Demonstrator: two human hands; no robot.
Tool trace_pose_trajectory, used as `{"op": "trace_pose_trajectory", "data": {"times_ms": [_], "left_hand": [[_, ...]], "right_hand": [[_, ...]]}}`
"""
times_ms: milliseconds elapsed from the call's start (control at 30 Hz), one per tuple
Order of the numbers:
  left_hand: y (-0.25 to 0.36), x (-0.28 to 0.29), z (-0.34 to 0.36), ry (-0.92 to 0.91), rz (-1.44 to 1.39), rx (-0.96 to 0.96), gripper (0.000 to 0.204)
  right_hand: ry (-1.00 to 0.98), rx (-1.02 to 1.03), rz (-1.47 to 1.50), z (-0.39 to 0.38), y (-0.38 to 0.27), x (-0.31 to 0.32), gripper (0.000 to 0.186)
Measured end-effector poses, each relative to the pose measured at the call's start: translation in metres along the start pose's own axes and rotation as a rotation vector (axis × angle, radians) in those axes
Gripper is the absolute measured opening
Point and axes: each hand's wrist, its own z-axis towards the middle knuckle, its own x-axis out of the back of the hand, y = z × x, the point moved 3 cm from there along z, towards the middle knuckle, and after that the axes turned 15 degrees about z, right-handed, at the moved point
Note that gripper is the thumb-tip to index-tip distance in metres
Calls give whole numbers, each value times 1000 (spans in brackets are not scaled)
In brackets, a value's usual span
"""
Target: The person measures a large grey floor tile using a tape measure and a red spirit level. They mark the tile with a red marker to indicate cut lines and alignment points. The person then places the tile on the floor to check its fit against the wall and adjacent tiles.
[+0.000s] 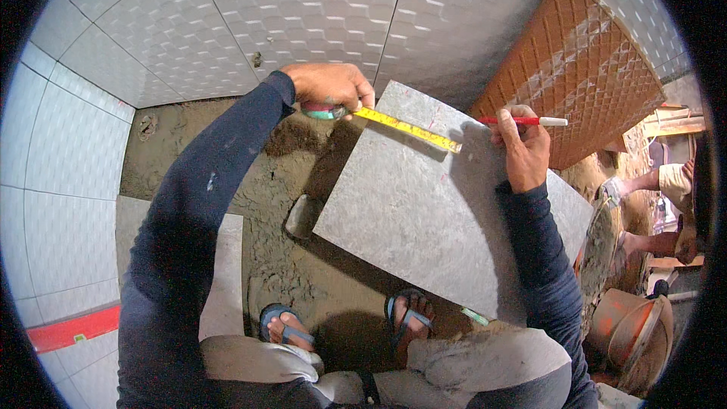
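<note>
My left hand [331, 87] grips a tape measure [322, 112] at the upper left edge of a grey marbled tile [397, 212]. Its yellow blade [405, 127] lies out across the tile toward the right, with the metal end near the tile's middle top. My right hand [522, 148] is closed on a red pen with a white end [551, 122], held just right of the blade's end, over the tile's upper right part. Faint red marks show on the tile near the blade. A small block [303, 217] lies by the tile's left corner.
Textured white wall tiles [310, 7] stand ahead and left. A rusty patterned panel [575, 68] leans at upper right. Wet mortar [250, 151] and a laid tile [223, 257] cover the floor. A red level [72, 326] sits left. A bucket [621, 326] and another person's legs [644, 182] are right.
</note>
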Motion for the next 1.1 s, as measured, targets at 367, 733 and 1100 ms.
{"op": "trace_pose_trajectory", "data": {"times_ms": [367, 733, 1100], "left_hand": [[6, -36, -30, -142, -43, 83, 21], [2, -39, -28, -134, -19, 85, 22], [9, -36, -30, -140, -42, 83, 18]], "right_hand": [[-21, -84, 83, -31, -10, -2, 26], [-36, -108, 95, -35, -9, -7, 27], [-69, -97, 65, -37, -9, -13, 25]]}}
